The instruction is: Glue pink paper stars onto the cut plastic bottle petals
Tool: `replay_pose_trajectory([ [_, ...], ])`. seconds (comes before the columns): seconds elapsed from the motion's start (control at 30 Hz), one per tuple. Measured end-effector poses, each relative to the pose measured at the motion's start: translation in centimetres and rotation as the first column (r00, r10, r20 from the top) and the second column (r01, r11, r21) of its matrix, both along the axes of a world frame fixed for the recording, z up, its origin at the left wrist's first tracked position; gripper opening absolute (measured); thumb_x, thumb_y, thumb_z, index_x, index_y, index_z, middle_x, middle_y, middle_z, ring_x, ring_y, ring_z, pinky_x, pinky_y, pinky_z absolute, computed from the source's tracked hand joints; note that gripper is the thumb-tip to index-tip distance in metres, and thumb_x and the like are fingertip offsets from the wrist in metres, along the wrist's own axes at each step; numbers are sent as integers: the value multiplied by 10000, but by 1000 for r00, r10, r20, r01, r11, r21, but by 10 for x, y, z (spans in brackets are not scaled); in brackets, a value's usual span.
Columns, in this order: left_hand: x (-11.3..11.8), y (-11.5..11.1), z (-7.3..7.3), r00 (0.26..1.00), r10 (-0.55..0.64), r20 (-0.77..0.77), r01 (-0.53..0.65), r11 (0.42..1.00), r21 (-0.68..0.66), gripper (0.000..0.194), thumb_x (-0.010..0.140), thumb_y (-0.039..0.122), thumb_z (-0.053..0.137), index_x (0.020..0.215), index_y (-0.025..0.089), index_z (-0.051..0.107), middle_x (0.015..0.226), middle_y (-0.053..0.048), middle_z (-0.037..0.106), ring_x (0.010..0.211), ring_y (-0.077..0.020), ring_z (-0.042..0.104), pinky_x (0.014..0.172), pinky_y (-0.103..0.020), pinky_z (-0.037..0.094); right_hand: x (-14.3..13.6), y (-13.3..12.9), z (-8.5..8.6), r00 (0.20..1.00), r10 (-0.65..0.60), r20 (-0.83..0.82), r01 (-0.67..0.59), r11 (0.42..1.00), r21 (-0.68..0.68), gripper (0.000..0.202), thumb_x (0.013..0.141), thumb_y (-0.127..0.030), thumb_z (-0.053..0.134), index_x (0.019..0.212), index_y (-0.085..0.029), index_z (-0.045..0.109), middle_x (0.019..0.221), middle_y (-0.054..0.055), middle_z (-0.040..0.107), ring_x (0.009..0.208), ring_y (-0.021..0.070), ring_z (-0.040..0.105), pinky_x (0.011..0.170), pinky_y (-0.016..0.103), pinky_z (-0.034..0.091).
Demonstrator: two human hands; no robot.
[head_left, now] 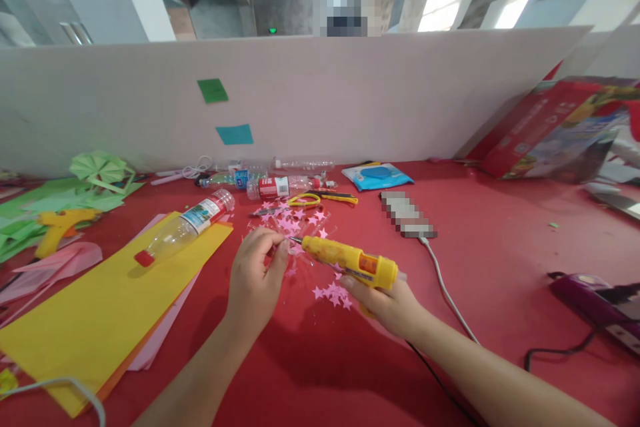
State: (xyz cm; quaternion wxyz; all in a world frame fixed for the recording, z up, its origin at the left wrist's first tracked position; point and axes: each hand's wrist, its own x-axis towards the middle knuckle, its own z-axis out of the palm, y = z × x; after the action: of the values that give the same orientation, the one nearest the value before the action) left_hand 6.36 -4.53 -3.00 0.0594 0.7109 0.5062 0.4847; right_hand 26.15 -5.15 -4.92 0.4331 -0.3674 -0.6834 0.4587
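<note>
My right hand [387, 300] is wrapped round the handle of a yellow glue gun [350, 260], whose metal nozzle points left. At the nozzle tip, my left hand [260, 263] has thumb and forefinger pressed together; what they pinch is too small to make out. Pink paper stars [285, 223] lie scattered on the red table behind the fingers, and a second group of stars [333, 293] sits beneath the glue gun. Yellow-handled scissors [305, 199] and a yellow cutter [343, 197] rest behind the stars.
Yellow paper [115, 300] with a plastic bottle [185, 227] on it covers the left. Another yellow glue gun [63, 227] is farther left. More bottles [280, 187] and a blue wipes pack [380, 176] lie near the white partition [350, 100]. A purple power strip [595, 307] is at right.
</note>
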Motion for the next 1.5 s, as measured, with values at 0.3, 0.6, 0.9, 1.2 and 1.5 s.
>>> replay_pose_trajectory([
  [0.3, -1, 0, -2, 1000, -8, 24, 8, 1000, 3, 170, 896, 262, 493, 746, 192, 533, 765, 4, 561, 749, -138, 532, 704, -254, 417, -1, -2, 3, 1000, -10, 4, 10, 1000, -16, 232, 813, -364, 539, 671, -201, 457, 531, -71, 325, 437, 61, 278, 400, 202, 244],
  [0.6, 0, 1, -3, 1000, 1, 9, -1, 1000, -5, 167, 897, 249, 489, 749, 187, 535, 770, 2, 557, 756, -137, 527, 715, -251, 414, 0, -1, 0, 999, -34, 39, 35, 999, -6, 281, 812, -377, 543, 635, -199, 414, 553, -61, 333, 465, 61, 279, 407, 197, 244],
  [0.9, -2, 2, -4, 992, 43, -117, -29, 992, 123, 122, 897, 207, 488, 796, 173, 548, 804, -26, 580, 789, -160, 545, 743, -287, 428, 0, -1, 4, 997, -42, 59, 40, 999, 33, 246, 802, -346, 553, 644, -188, 451, 556, -58, 355, 478, 65, 302, 425, 202, 270],
  [1.2, -3, 0, -1, 967, 60, -247, 19, 951, 307, 73, 876, 137, 508, 841, 165, 566, 823, -40, 587, 792, -171, 531, 748, -318, 412, 5, 4, 5, 947, -317, 56, 299, 931, 208, 220, 796, -398, 551, 734, -189, 523, 651, -5, 523, 520, 107, 453, 472, 233, 371],
  [1.5, 0, -2, 1, 995, -87, 52, 87, 996, -15, 131, 892, 208, 484, 776, 197, 544, 793, 2, 550, 768, -126, 526, 724, -250, 416, 41, 66, -19, 605, -526, 598, 402, 850, 341, 71, 679, -163, 571, 716, -181, 513, 738, 23, 573, 616, 142, 528, 547, 236, 382],
])
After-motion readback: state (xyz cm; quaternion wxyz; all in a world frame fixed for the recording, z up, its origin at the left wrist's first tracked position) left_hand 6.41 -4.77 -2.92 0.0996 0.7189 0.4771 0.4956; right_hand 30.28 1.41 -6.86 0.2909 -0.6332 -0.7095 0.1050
